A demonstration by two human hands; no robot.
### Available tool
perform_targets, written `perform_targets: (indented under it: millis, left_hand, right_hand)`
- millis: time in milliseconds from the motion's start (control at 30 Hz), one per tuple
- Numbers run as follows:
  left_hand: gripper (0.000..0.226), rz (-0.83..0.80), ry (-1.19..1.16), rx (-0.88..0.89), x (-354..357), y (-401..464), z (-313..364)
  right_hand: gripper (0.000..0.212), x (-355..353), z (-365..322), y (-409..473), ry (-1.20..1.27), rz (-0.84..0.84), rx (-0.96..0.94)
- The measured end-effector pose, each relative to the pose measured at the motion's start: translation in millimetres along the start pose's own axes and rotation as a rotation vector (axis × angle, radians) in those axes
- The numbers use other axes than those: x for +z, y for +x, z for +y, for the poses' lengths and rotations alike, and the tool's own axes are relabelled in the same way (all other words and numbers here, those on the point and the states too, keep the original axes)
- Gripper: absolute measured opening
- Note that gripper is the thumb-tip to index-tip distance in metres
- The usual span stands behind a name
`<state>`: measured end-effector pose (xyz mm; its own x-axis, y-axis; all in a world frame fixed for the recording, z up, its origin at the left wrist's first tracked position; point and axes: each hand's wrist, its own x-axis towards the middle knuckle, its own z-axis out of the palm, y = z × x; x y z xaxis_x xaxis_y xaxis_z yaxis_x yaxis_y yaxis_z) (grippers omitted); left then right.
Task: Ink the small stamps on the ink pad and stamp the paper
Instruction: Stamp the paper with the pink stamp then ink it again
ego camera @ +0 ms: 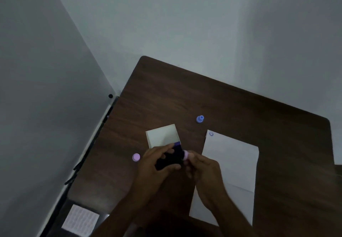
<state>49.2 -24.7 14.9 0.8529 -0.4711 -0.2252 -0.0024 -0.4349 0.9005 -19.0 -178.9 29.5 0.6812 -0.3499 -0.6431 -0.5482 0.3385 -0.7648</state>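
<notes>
A dim view looks down on a dark wooden table [240, 110] set in the corner of a grey-white room. Two hands meet near the middle of the table.

The left hand [157, 164] is curled around a dark ink pad [173, 155], fingers over its top and thumb along its near edge. A strip of purple shows at the pad's far end. Just beyond the left hand, touching the pad, lies a pale square lid or card [162, 134], flat on the table.

The right hand [203, 170] pinches a small pink stamp [185, 155] between its fingertips and holds it against the right edge of the ink pad. The picture is blurred here, so the exact contact between stamp and pad is hard to tell.

Under and to the right of the right hand lies a white sheet of paper [235, 162], flat, with a fold line across it. In its far left corner, beyond the right hand, is one small blue smiley-face print [211, 133].

A blue stamp [200, 119] stands alone on the table, beyond both hands. A second pink stamp [136, 157] sits on the table just left of the left hand.

Near the lower left, off the table's edge, lies a pale sheet with rows of small marks [80, 220]; its detail is too faint to read.
</notes>
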Motion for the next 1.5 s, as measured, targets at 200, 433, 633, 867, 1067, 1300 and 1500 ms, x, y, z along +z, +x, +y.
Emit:
perform_targets:
  millis: [200,433,633,867,1067,1300,1500]
  left_hand:
    - [0.038,-0.016,-0.094,0.123,12,-8,78]
    - [0.041,-0.018,0.152,0.2,29,-7,123]
    - [0.049,-0.091,0.212,0.15,45,-2,139]
    - [0.04,-0.026,0.286,0.351,59,12,151]
    - [0.041,-0.044,0.304,0.376,68,30,146]
    - [0.043,-0.017,0.316,0.343,86,50,133]
    - [0.04,-0.021,0.154,0.177,108,64,110]
  right_hand:
    - [0.037,-25,-22,-34,0.852,-0.293,0.218]
    - [0.049,-36,-39,-51,1.166,-0.357,0.229]
    - [0.054,-53,-45,-52,1.234,-0.349,0.232]
    - [0.051,-68,-47,-43,1.137,-0.351,0.172]
    - [0.053,-75,-47,-29,1.166,-0.313,0.145]
    - [0.03,-84,-39,-9,1.163,-0.206,0.133]
    - [0.026,-102,-26,11,0.943,-0.17,0.011]
